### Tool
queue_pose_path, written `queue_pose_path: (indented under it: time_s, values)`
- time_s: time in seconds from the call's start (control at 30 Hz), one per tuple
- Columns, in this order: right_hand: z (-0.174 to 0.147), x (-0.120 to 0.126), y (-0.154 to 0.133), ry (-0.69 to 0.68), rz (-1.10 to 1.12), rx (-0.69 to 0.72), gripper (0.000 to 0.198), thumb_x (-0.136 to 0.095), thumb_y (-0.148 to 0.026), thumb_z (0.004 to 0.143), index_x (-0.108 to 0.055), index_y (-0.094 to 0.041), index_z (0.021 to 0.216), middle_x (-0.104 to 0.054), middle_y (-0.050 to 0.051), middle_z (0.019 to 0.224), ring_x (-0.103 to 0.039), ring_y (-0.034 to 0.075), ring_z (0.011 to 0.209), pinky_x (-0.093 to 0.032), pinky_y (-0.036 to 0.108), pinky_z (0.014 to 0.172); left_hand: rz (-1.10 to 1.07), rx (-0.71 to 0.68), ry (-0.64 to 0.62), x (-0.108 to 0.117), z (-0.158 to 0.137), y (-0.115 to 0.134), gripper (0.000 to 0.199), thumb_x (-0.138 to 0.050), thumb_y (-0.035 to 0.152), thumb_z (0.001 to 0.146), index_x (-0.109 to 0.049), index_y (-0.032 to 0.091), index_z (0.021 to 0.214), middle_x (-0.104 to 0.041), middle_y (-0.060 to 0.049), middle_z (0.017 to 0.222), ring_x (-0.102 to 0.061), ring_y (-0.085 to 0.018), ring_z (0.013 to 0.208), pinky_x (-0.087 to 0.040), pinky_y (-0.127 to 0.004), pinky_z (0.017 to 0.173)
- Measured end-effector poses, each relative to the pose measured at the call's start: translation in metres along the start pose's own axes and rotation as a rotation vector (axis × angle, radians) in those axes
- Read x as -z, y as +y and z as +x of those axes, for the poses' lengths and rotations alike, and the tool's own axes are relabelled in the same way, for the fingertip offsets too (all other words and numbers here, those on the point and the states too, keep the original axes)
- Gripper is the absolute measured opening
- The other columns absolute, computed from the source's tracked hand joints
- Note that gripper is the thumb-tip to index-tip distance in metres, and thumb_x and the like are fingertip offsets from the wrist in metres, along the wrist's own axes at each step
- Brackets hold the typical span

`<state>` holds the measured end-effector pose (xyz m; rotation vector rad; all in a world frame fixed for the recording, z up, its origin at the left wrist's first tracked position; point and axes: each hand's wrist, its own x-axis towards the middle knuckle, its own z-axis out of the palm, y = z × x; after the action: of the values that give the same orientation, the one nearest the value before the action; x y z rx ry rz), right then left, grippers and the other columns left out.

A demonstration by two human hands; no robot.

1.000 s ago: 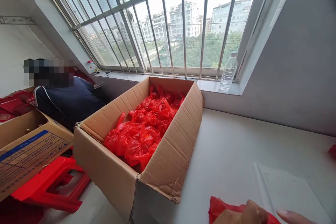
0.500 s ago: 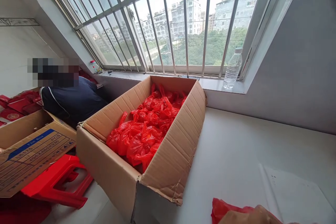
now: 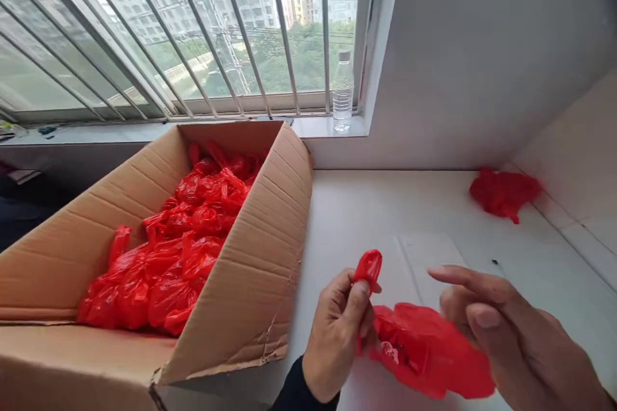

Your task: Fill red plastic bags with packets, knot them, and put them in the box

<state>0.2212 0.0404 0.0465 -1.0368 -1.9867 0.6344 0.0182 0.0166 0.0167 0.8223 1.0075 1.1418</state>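
My left hand (image 3: 337,327) is closed round the top of a red plastic bag (image 3: 434,353), and a bunched red tip sticks up above the thumb. The rest of that bag spreads to the right over the white tabletop (image 3: 366,205). Through its opening shows something dark red with a pale printed mark, too small to read. My right hand (image 3: 511,327) hovers over the bag's right side, index finger stretched out and thumb apart, with nothing visible in it. To the left stands an open cardboard box (image 3: 260,257) holding several tied red plastic bags (image 3: 178,250).
Another crumpled red bag (image 3: 504,192) lies at the table's far right by the wall. A clear plastic bottle (image 3: 342,96) stands on the windowsill (image 3: 308,126) under the barred window. Part of another person's dark clothing (image 3: 19,209) shows at the left edge.
The view has swung right and down. Both my hands and the red bag now show fully, where before only part of a hand and red plastic appeared at the bottom edge.
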Motion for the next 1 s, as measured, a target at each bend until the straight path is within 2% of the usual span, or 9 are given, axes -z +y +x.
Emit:
queue_pose_path:
  time_s: [0.13,0.2,0.27,0.4,0.5,0.63,0.8,0.9,1.0]
  values:
    - [0.029,-0.002,-0.028,-0.048,0.0,0.165,0.035,-0.034,-0.029,0.105,-0.054,-0.026,0.132,-0.065,0.003,0.095,-0.061,0.016,0.092,-0.055,0.033,0.091,0.443,-0.167,0.195,-0.021,-0.015,-0.005,0.037,-0.063,0.043,0.088,-0.067,0.026,0.122,-0.071,-0.009,0.092,-0.067,-0.025,0.084,-0.055,-0.034,0.07]
    - [0.037,-0.006,-0.033,-0.115,-0.043,0.229,0.033,-0.04,-0.025,0.103,-0.057,-0.026,0.132,-0.063,0.005,0.114,-0.056,0.018,0.111,-0.041,0.044,0.114,0.606,-0.238,0.232,-0.035,-0.027,-0.014,0.057,-0.072,0.034,0.076,-0.063,0.03,0.132,-0.072,-0.01,0.109,-0.066,-0.033,0.098,-0.055,-0.042,0.081]
    - [0.042,-0.01,-0.033,-0.189,-0.073,0.267,0.031,-0.046,-0.024,0.101,-0.061,-0.028,0.128,-0.062,0.003,0.121,-0.054,0.018,0.118,-0.026,0.048,0.123,0.692,-0.203,0.2,-0.045,-0.032,-0.017,0.057,-0.074,0.027,0.068,-0.068,0.03,0.124,-0.073,-0.01,0.105,-0.067,-0.034,0.092,-0.054,-0.042,0.072]
    - [0.043,-0.006,-0.02,-0.281,0.059,0.139,0.033,-0.048,-0.04,0.101,-0.059,-0.03,0.13,-0.064,0.0,0.117,-0.057,0.015,0.113,-0.025,0.044,0.123,0.606,-0.073,0.081,-0.046,-0.021,0.0,0.015,-0.065,0.038,0.084,-0.071,0.024,0.086,-0.07,-0.006,0.08,-0.062,-0.024,0.07,-0.045,-0.033,0.06]
    - [0.04,0.001,-0.008,-0.276,0.171,-0.084,0.032,-0.047,-0.046,0.101,-0.061,-0.03,0.124,-0.064,-0.001,0.105,-0.059,0.015,0.1,-0.047,0.034,0.098,0.404,-0.036,-0.171,-0.035,-0.005,0.015,0.037,-0.052,0.046,0.096,-0.061,0.019,0.073,-0.059,-0.002,0.066,-0.05,-0.014,0.058,-0.039,-0.029,0.058]
    - [0.034,0.004,0.003,-0.272,0.202,-0.183,0.016,-0.052,-0.034,0.1,-0.062,-0.025,0.092,-0.059,-0.002,0.085,-0.055,0.013,0.081,-0.045,0.029,0.075,0.14,0.071,-0.223,-0.02,0.012,0.014,0.049,-0.049,0.055,0.097,-0.054,0.017,0.067,-0.044,0.004,0.057,-0.035,-0.008,0.049,-0.032,-0.024,0.052]
    - [0.024,0.001,0.007,-0.251,0.2,-0.169,0.009,-0.056,-0.028,0.096,-0.064,-0.026,0.091,-0.058,0.0,0.097,-0.057,0.014,0.093,-0.045,0.031,0.085,-0.11,0.145,-0.163,-0.006,0.023,0.006,0.039,-0.047,0.051,0.099,-0.065,0.017,0.103,-0.059,-0.001,0.066,-0.054,-0.012,0.06,-0.043,-0.026,0.062]
    - [0.021,-0.004,0.009,-0.29,0.239,-0.15,0.018,-0.058,-0.042,0.095,-0.066,-0.027,0.089,-0.057,0.002,0.115,-0.057,0.017,0.107,-0.045,0.032,0.092,0.016,0.112,-0.228,0.0,0.021,0.012,0.027,-0.06,0.042,0.095,-0.067,0.016,0.096,-0.063,-0.004,0.081,-0.056,-0.012,0.072,-0.044,-0.024,0.068]
    - [0.021,-0.012,0.012,-0.3,0.308,-0.152,0.037,-0.044,-0.058,0.097,-0.063,-0.029,0.11,-0.059,0.004,0.122,-0.053,0.021,0.121,-0.041,0.037,0.105,0.241,-0.008,-0.336,0.003,0.014,0.021,0.016,-0.062,0.031,0.094,-0.066,0.016,0.09,-0.063,-0.004,0.086,-0.055,-0.012,0.074,-0.044,-0.023,0.069]
